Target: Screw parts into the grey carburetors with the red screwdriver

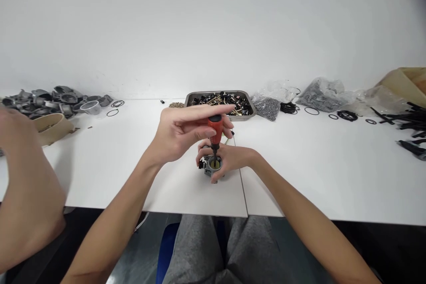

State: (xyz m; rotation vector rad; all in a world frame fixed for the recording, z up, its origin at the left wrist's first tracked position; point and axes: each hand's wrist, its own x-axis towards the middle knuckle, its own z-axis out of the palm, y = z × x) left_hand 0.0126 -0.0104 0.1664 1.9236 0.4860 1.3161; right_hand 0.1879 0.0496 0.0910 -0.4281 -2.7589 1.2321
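Left hand (179, 135): fingers grasp red-handled screwdriver (216, 129), dark shaft (215, 153) reaching into round bore (216, 166) of grey metal body (208, 171). Right hand (229, 159): fingers grip body on white tabletop (186, 193). Screwdriver work apparently under way, unfinished; how much remains, cannot tell.

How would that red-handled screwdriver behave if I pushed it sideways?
The screwdriver looks stiff, since its slim dark shank stands straight. Upright in the grey part, it would probably tip without the left hand holding it. Laid flat, its rounded handle might roll.

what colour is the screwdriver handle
The screwdriver handle is red with a black top end, seen best in the head view.
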